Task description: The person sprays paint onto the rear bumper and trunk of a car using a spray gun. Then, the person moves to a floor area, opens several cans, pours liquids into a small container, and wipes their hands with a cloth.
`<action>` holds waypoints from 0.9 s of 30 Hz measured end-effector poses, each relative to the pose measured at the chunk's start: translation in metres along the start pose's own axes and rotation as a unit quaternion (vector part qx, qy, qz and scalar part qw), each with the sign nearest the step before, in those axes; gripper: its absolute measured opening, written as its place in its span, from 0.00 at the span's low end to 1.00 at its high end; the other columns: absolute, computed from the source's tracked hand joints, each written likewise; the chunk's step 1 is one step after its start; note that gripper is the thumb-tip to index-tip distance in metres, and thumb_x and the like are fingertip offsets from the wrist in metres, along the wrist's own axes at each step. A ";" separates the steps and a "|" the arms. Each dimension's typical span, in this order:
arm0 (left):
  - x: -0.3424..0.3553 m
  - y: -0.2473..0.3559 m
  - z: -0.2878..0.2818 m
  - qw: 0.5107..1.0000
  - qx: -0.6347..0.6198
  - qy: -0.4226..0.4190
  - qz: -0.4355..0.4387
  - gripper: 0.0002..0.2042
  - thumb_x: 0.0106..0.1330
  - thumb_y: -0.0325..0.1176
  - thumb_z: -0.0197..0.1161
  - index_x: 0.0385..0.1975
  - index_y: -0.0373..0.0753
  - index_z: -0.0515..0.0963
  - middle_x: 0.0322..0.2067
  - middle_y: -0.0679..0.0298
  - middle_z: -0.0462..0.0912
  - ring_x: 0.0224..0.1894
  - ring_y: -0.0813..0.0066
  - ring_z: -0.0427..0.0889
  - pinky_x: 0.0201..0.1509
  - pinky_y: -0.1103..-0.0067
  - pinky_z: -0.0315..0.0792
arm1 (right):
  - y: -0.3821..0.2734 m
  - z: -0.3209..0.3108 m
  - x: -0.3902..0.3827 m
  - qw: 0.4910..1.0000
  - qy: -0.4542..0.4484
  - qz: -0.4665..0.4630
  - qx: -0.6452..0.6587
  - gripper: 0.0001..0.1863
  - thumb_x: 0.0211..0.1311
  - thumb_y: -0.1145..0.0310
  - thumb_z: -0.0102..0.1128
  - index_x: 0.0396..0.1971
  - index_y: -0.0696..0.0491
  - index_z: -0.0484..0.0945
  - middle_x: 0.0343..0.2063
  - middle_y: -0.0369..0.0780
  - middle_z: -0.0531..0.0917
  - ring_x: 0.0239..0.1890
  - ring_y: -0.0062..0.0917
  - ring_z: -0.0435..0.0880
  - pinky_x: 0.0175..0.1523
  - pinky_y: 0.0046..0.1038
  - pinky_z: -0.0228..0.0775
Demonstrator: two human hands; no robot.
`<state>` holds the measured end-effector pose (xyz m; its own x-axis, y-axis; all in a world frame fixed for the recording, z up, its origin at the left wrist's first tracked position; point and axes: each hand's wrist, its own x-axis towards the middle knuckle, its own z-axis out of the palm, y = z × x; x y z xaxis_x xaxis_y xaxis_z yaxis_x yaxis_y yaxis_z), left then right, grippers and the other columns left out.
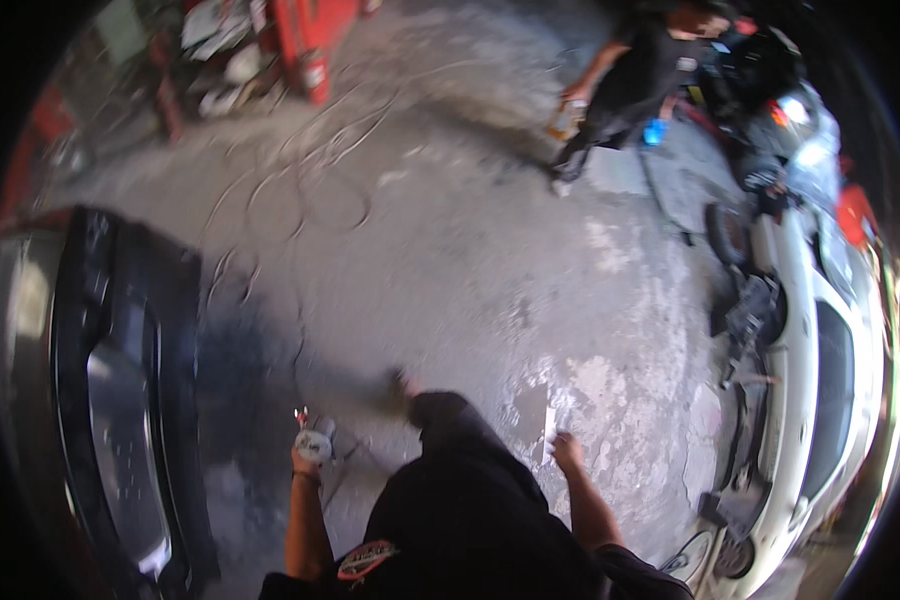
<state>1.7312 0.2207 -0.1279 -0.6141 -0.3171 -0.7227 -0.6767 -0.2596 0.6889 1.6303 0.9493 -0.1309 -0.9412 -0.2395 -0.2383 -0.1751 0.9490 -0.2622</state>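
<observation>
My left hand [303, 463] holds a round, light-coloured power tool [315, 446] with a fitting on top, at the lower middle left; a thin hose [298, 365] runs from it across the floor. My right hand [566, 449] grips a narrow, flat, pale strip [550, 425], too small to identify, held out to the right of my dark-clothed legs. The black car body [120, 390] with a shiny panel stands to the left of my left hand.
A white car [805, 400] with exposed front wheels and parts lines the right. A co-worker [620, 90] in dark clothes walks at the top right, carrying something. Hose loops [325, 190] lie on the concrete floor [450, 260]. Red equipment [325, 45] and clutter stand at the back left.
</observation>
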 end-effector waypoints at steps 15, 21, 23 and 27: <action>0.025 0.118 0.127 0.956 0.219 0.033 -0.193 0.17 0.72 0.42 0.64 0.55 0.41 0.84 0.54 0.55 0.88 0.56 0.62 0.87 0.58 0.68 0.81 | 0.057 -0.043 0.351 0.968 -0.247 0.023 0.019 0.18 0.71 0.53 0.57 0.40 0.53 0.85 0.41 0.48 0.89 0.41 0.43 0.90 0.49 0.49 0.80; 0.125 0.219 0.160 0.960 0.202 0.053 -0.187 0.19 0.70 0.45 0.66 0.54 0.40 0.85 0.52 0.53 0.89 0.56 0.60 0.87 0.58 0.67 0.80 | -0.162 -0.184 0.637 0.974 -0.060 0.036 0.217 0.20 0.72 0.55 0.61 0.57 0.47 0.85 0.48 0.47 0.90 0.51 0.44 0.90 0.57 0.42 0.82; 0.191 0.258 0.193 0.963 0.202 0.036 -0.172 0.20 0.69 0.46 0.66 0.53 0.40 0.85 0.52 0.52 0.89 0.56 0.59 0.88 0.58 0.66 0.80 | -0.203 -0.234 0.708 0.965 -0.031 -0.036 0.257 0.18 0.72 0.58 0.62 0.57 0.47 0.85 0.48 0.47 0.90 0.51 0.46 0.89 0.56 0.41 0.82; 0.287 0.317 0.211 0.967 0.179 0.058 -0.169 0.21 0.68 0.48 0.67 0.53 0.40 0.85 0.51 0.51 0.89 0.56 0.58 0.88 0.58 0.66 0.80 | -0.322 -0.312 0.829 0.926 -0.067 -0.214 0.304 0.16 0.74 0.61 0.63 0.56 0.48 0.85 0.48 0.44 0.91 0.45 0.38 0.92 0.51 0.35 0.84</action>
<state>1.2545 0.2393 -0.1287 -0.2965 -0.3757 -0.8780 -0.9413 -0.0402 0.3351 0.8165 0.5091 0.0474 -0.7713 -0.6294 -0.0945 -0.2905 0.4802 -0.8276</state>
